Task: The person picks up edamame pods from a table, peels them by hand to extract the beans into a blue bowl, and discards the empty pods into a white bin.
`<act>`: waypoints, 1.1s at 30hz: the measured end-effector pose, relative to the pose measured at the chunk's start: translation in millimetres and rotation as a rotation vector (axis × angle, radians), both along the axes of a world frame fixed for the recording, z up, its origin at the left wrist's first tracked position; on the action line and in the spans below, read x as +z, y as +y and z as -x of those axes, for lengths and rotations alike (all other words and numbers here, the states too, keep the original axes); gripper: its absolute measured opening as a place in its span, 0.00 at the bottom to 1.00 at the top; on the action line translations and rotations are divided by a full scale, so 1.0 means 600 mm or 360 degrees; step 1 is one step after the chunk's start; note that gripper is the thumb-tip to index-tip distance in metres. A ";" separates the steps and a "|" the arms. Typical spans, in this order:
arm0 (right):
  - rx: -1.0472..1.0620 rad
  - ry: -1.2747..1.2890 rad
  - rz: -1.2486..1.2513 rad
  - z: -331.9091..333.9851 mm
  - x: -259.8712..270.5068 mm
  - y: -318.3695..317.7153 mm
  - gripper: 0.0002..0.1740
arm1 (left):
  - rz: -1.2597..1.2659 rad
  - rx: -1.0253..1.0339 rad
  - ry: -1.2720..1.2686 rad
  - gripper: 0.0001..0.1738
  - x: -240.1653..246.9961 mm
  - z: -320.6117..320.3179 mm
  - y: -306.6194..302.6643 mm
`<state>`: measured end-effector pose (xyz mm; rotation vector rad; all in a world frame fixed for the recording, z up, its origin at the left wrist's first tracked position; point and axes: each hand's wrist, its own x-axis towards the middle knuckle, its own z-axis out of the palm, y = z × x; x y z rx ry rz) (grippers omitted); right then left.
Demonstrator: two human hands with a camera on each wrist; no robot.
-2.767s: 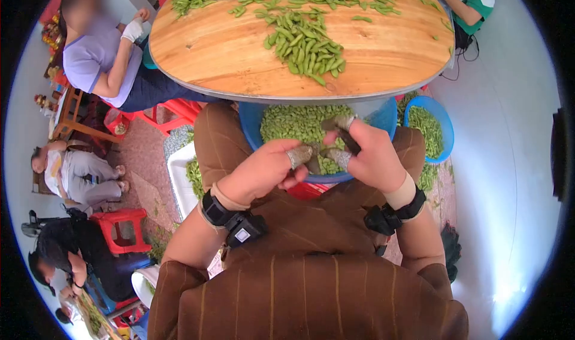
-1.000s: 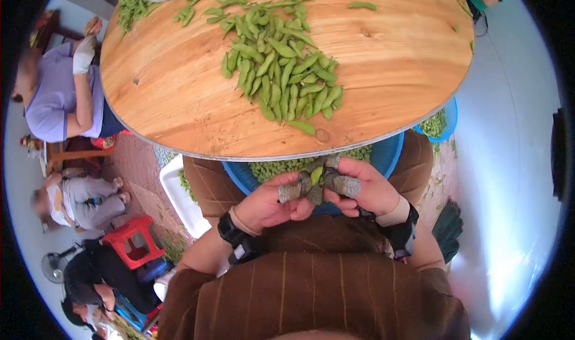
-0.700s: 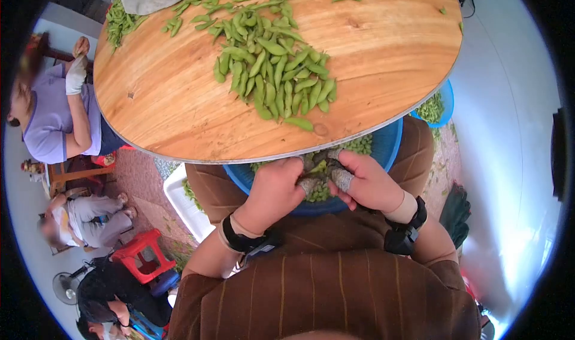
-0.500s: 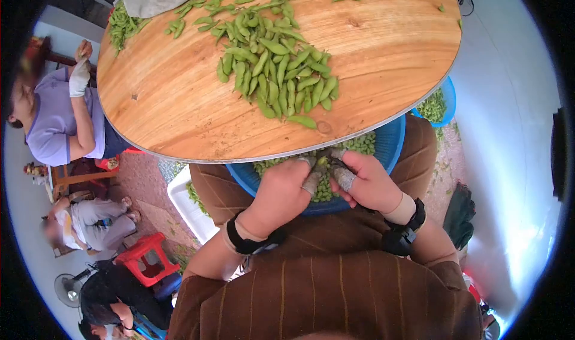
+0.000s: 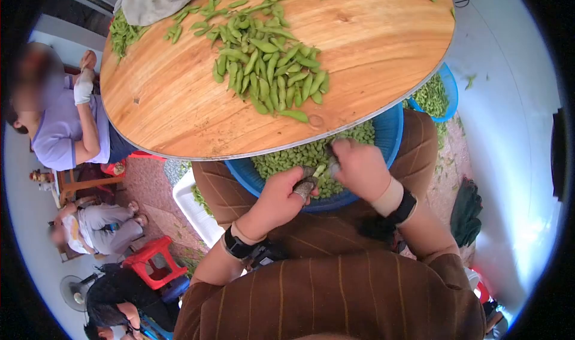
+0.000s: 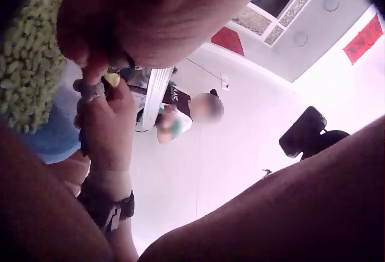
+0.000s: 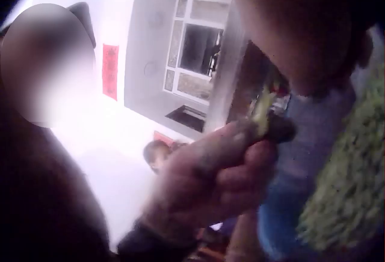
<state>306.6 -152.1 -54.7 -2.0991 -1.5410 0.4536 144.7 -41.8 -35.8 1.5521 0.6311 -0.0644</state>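
Observation:
The left hand [image 5: 277, 200], with grey wrapping on its thumb and finger, pinches a green pod [image 5: 320, 171] over a blue basin [image 5: 392, 133] of shelled beans [image 5: 287, 160]. The right wrist view also has this hand [image 7: 210, 169] gripping the pod [image 7: 261, 114]. Slightly apart from the pod, the right hand [image 5: 364, 171] has bent, wrapped fingers; whether anything is between them is hidden. In the left wrist view, the right hand [image 6: 108, 123] is near a yellow-green piece [image 6: 112, 80]. Whole pods [image 5: 272, 70] lie piled on the round wooden table [image 5: 383, 46].
The table's metal edge overhangs the basin. A white tray [image 5: 190, 211] stands to the left, and a second blue basin [image 5: 450, 88] with green pods to the right. A grey cloth [image 5: 156, 1] lies on the table. Red stool [image 5: 157, 262] and several people are at left.
Both hands were together at the pod; now the right hand has shifted up and away from it, while the left keeps the pod. More of the beans in the basin show between them.

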 end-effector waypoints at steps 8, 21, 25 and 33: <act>0.0192 0.0229 -0.0281 -0.002 0.023 -0.009 0.12 | -0.0804 -0.0059 -0.0139 0.06 -0.021 0.003 0.003; 0.0063 0.0226 0.0151 -0.020 0.005 -0.016 0.13 | -0.0090 0.0025 0.0113 0.03 -0.017 0.024 0.009; 0.0153 0.0246 -0.0249 0.010 0.034 -0.020 0.11 | -0.0870 -0.0106 -0.0088 0.03 -0.015 0.021 0.006; 0.0012 0.1651 0.0226 0.004 0.058 -0.019 0.07 | 0.0358 0.0030 -0.0256 0.05 0.037 0.016 0.011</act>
